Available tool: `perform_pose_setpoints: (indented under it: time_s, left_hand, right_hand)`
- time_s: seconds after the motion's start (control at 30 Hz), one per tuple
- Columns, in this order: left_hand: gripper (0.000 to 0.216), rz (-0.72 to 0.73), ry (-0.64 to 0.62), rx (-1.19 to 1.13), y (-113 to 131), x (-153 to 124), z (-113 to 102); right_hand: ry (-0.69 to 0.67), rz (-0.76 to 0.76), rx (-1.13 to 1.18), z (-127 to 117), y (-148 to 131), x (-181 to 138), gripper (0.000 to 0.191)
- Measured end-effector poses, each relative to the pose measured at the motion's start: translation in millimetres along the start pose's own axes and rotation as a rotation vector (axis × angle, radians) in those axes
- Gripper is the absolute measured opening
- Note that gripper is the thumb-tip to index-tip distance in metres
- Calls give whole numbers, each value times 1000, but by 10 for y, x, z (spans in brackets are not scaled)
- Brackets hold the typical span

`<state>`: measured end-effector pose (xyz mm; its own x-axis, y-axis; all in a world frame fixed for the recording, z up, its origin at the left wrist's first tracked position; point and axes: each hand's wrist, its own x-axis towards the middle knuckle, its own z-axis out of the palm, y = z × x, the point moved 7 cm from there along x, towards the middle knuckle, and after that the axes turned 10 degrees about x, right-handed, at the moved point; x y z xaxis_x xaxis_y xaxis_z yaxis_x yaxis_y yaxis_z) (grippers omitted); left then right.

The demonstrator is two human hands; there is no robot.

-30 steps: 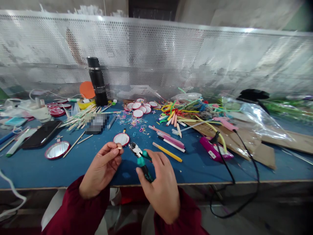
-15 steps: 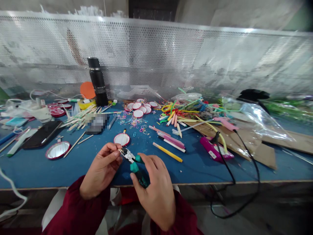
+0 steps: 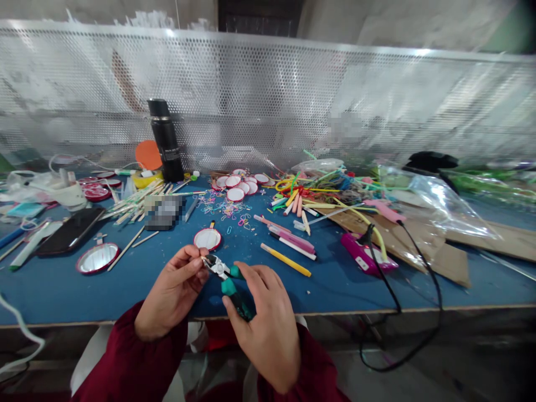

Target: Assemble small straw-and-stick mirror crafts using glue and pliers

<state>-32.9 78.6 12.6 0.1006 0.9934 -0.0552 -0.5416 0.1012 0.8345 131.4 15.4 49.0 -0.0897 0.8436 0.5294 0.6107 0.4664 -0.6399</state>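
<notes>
My right hand is closed around the green and black handles of a pair of cutting pliers. The jaws point left and meet the fingertips of my left hand. Thumb and fingers of that left hand are pinched on something too small to make out at the jaws. Just beyond lies a small round mirror with a red rim and a short tab. Behind it, small coloured clips are scattered on the blue table.
To the left are another red-rimmed mirror, a phone and wooden sticks. A black bottle stands behind. Pens, a purple packet and a corded pink tool lie to the right. White round pieces are piled at the back.
My hands and the pliers keep nearly the same pose. The whole view has shifted very slightly; nothing has been taken up or let go.
</notes>
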Motion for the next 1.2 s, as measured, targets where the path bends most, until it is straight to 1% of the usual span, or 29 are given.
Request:
perform_pose_setpoints:
  time_s: [0.3,0.5,0.67,0.9,1.0,1.1,1.2]
  left_hand:
    - [25,-21,-3,8,-10,0,-8]
    - [26,-31,-15,0,-8,-10,21]
    - [24,-28,-38,11,-1,-19,41]
    - [24,-27,-35,18,-5,-24,16]
    - [22,-10,-50,15,-2,-25,35]
    - [19,38,-50,29,16,-29,56]
    - [19,99,-25,74,41,-30,58]
  right_hand:
    - [-10,3,-3,1,1,0,40]
    - [-17,-1,-5,-16,-2,-6,44]
    - [-13,-8,-1,-19,-6,8,40]
    - [-9,-5,4,-29,1,0,38]
    - [-8,-6,-1,-23,6,-4,37]
    - [-17,4,-6,-5,22,-2,34]
    - [31,21,13,-42,40,6,36]
